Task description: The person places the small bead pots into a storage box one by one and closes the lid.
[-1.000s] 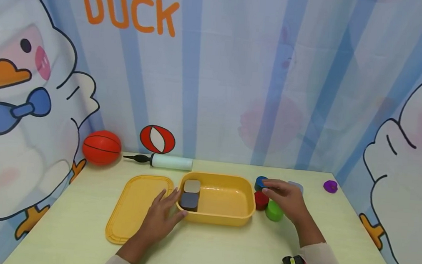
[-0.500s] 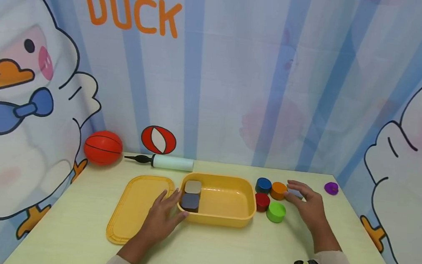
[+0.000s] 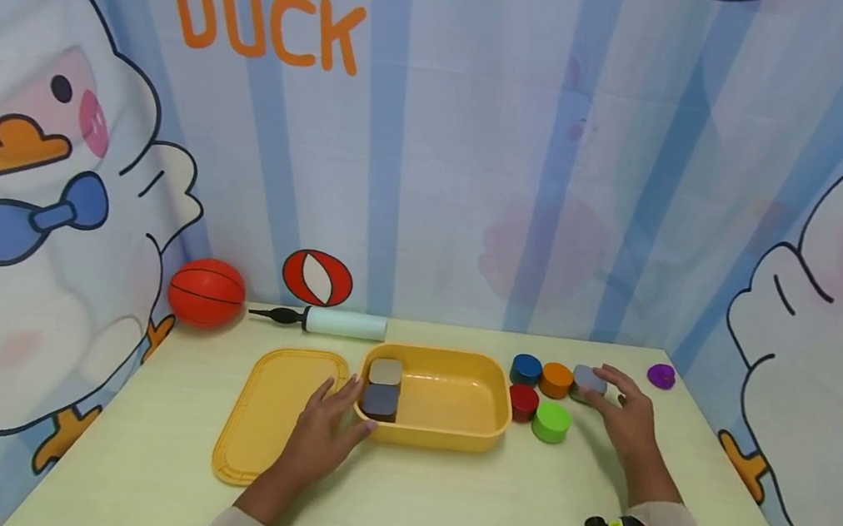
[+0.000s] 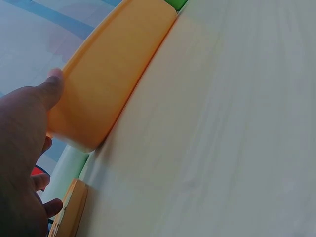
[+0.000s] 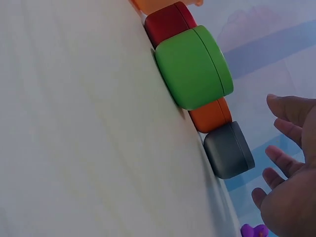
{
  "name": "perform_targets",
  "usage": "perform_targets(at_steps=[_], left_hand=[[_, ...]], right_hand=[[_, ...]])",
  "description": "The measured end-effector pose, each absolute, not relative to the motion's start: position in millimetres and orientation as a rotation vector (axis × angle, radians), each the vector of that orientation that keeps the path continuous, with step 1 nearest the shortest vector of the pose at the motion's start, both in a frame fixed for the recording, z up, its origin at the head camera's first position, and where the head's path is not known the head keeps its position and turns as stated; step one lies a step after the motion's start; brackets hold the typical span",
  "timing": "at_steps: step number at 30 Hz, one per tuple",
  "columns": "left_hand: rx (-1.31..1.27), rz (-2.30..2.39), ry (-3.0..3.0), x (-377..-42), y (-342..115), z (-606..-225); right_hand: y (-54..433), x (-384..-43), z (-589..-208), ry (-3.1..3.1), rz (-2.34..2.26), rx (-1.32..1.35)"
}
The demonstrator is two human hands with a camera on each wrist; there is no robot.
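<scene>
My left hand [image 3: 324, 434] rests at the near left corner of a yellow rectangular box [image 3: 444, 439]. Its thumb touches the front wall near the rim, while the other fingers spread toward the left side. Inside the box, at its left end, sit a beige squarish block [image 3: 385, 371] and a dark grey one [image 3: 380, 401]. Beyond the box's right end, my right hand [image 3: 629, 419] hovers beside a grey lidded container [image 3: 589, 381]. The right wrist view shows those fingers spread and apart from the grey container [image 5: 229, 150].
Small lidded containers in blue [image 3: 526, 368], orange [image 3: 556, 380], red [image 3: 524, 402] and green [image 3: 551, 422] cluster right of the box. A yellow lid [image 3: 276, 417] lies at left. Behind are a red ball [image 3: 206, 293] and a hand pump [image 3: 344, 324]. A purple object [image 3: 661, 376] lies far right.
My right hand has moved from above the blue and orange containers rightward to the grey one, uncovering the orange container and then more of the grey one. The left hand stays at the box corner.
</scene>
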State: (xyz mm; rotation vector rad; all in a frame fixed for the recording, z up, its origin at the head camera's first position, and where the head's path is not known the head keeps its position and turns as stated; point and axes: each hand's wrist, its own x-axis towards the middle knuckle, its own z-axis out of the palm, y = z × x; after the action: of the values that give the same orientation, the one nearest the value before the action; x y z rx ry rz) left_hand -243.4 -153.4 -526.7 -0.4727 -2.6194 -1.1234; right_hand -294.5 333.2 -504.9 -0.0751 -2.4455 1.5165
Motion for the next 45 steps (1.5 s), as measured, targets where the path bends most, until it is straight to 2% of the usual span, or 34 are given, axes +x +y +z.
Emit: perform_targets(at_steps=[34,45], left_hand=[[-0.482,-1.136,-2.626,-246,-154,-531],[-0.476,-1.127,-2.628,-245,-154,-530]], right_hand=[[365,-312,-533,-2.681,1.364,0.019],[364,-314,-534,-2.607,1.330,-0.059]])
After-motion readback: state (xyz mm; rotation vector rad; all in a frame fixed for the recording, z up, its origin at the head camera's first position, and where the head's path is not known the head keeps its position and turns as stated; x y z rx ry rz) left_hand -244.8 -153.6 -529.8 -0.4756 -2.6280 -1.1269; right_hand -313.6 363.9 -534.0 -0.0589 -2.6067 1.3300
